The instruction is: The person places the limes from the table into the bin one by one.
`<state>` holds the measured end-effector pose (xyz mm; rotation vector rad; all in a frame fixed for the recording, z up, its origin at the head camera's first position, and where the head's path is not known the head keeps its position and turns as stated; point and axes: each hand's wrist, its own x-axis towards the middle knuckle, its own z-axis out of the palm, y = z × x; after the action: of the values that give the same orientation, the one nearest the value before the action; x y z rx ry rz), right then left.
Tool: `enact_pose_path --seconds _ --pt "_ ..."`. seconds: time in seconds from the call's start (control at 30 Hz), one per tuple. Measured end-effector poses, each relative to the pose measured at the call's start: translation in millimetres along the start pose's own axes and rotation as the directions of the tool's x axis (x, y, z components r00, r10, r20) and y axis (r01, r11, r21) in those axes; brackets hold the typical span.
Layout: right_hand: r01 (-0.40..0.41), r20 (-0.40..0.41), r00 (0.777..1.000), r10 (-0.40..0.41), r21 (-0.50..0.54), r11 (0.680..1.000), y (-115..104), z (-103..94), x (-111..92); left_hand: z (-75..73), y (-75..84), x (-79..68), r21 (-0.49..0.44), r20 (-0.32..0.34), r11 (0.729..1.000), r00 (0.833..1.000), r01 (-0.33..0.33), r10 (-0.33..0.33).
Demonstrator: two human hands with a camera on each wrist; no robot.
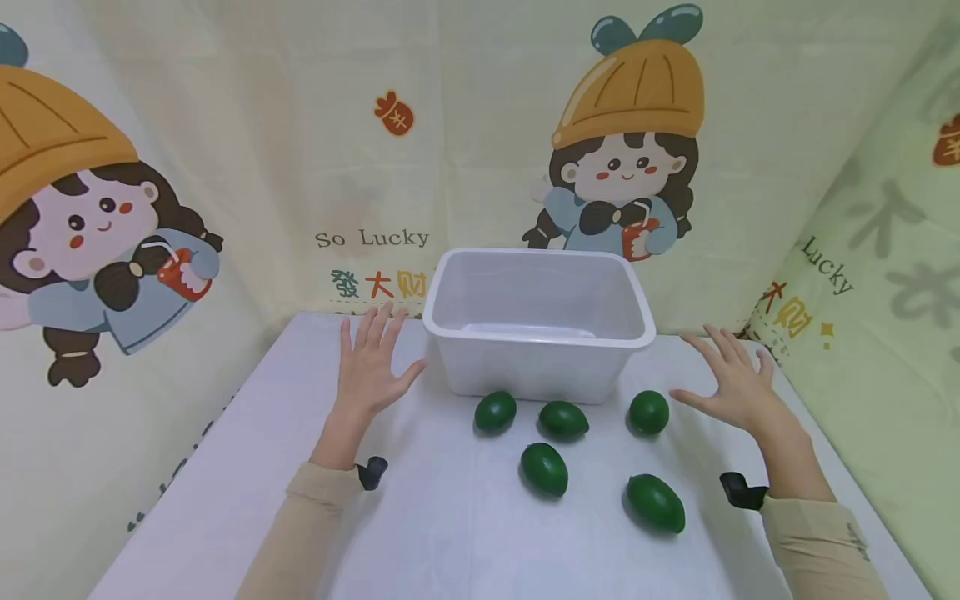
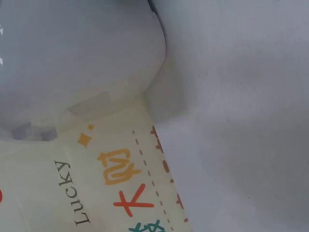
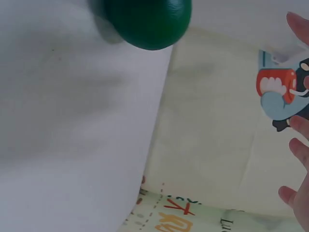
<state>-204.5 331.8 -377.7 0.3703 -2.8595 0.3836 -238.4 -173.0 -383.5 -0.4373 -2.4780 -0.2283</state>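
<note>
My left hand (image 1: 369, 367) hovers left of a white plastic bin (image 1: 536, 367), fingers spread and holding nothing. On the other side, my right hand (image 1: 735, 383) is likewise spread, its thumb close to a round-looking green lime (image 1: 648, 412) but apart from it. Two limes, one (image 1: 495, 412) and another (image 1: 564, 420), lie just in front of the bin. Nearer to me are a lime (image 1: 544, 469) in the middle and a larger-looking one (image 1: 656, 503) to the right. The right wrist view shows a lime (image 3: 149, 21) at the top and fingertips (image 3: 299, 152) at the right edge.
A white table (image 1: 450, 533) carries everything. Printed cloth (image 1: 360, 167) with cartoon figures hangs behind the bin and along both sides. Each wrist bears a black strap mount, one on the left (image 1: 372, 473) and one on the right (image 1: 742, 491).
</note>
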Motion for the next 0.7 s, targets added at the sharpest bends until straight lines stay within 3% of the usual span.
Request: enact_pose_path --seconds 0.37,0.57,0.7 --pt "0.114 0.054 0.992 -0.112 -0.026 0.993 7.8 20.7 1.3 7.6 6.0 11.7 0.003 -0.039 0.993 0.992 -0.116 0.116" --pt "0.133 0.100 0.986 -0.130 -0.021 0.991 11.7 32.1 3.7 11.6 11.5 21.2 0.007 -0.082 0.981 0.977 -0.195 0.195" --pt "0.127 0.147 0.981 -0.123 -0.017 0.992 14.3 38.7 4.1 14.0 17.2 26.1 0.011 -0.064 0.978 0.975 -0.210 0.210"
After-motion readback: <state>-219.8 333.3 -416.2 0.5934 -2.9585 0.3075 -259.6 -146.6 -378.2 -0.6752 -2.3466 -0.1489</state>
